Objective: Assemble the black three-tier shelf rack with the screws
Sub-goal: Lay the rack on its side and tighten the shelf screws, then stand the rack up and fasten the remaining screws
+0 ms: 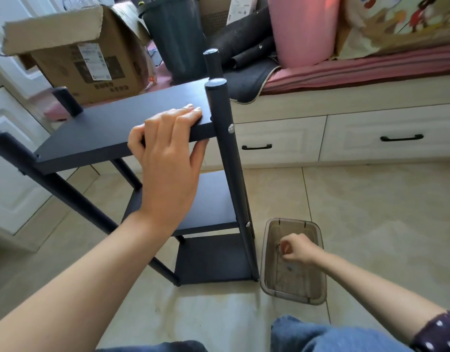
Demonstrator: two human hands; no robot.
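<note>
Head view looks down on the black rack (132, 128), which stands upright on the tiled floor (371, 199) just in front of your knees, all three shelves already sitting between the posts. Your left hand (168, 153) clamps the front edge of the top shelf, fingers flat on the board and thumb tucked under it, most likely to keep the frame from rocking while the other hand is busy. The near right post (231, 174) shows one silver screw head (231, 128) at the top shelf and another at the middle shelf, so that corner looks fastened. Your right hand (295, 250) reaches down into the clear plastic tray (317, 295) set on the floor just beside the rack's right foot, within easy reach; its fingers are curled together as if pinching a small part, but you cannot tell from here whether a screw is between them. One small dark piece lies on the tray bottom
</note>
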